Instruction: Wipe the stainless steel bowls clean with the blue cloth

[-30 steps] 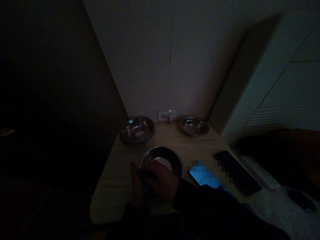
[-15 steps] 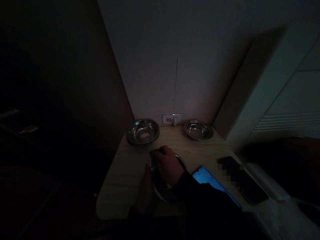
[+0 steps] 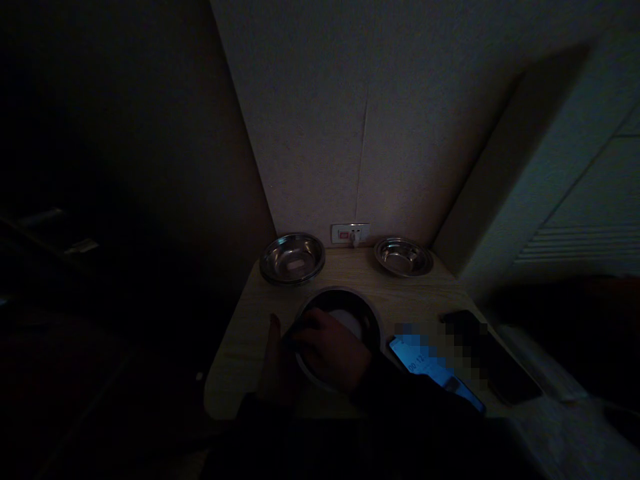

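A steel bowl (image 3: 373,319) sits at the near middle of a small wooden table (image 3: 240,347), with something pale in its bottom. My right hand (image 3: 333,350) lies over the bowl's near left part, fingers curled on a small dark thing (image 3: 296,331) that I cannot make out in the dim light. My left hand (image 3: 275,370) rests against the bowl's left side with the thumb pointing up, gripping its rim. Dark sleeves cover both arms.
Two more steel bowls stand at the back, one on the left (image 3: 293,258) and one on the right (image 3: 404,257), with a wall socket (image 3: 350,233) between them. A lit phone (image 3: 435,370) and a dark phone (image 3: 483,350) lie to the right. The room is very dark.
My right hand has come back from the bowl's far rim to its near left part. My left hand has stayed at the bowl's left side.
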A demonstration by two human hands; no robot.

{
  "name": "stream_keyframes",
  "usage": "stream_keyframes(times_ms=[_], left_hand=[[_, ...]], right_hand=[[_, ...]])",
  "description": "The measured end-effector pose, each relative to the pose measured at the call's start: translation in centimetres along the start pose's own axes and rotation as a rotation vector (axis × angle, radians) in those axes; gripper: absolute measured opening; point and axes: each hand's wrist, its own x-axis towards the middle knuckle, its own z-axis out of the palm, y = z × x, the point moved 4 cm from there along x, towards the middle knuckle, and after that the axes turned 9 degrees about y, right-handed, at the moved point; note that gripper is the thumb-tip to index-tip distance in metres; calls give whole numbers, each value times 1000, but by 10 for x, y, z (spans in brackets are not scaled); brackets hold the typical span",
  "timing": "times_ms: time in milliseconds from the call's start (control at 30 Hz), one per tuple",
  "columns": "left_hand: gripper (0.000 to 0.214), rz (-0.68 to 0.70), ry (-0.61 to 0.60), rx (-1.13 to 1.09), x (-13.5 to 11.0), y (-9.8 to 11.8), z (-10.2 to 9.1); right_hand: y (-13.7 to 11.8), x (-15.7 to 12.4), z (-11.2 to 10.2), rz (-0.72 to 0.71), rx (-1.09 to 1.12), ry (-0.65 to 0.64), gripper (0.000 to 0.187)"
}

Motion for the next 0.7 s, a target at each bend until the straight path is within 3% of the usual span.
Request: stream_keyframes(times_ms=[200,467,567,700], left_hand=[[31,50,6,16,-3,2,1],[42,133,-101,44,3,-2,6],[43,148,-88,46,5,-6,8],[41,113,-24,26,10,-13,6]], right_hand=[[-5,-11,-5,-37,10,-143,27],[-10,-33,-31,-87,-243,-409,20],[1,-39,-33,-68,-167,-404,22],[14,-37,-10,-24,45,-256,32]])
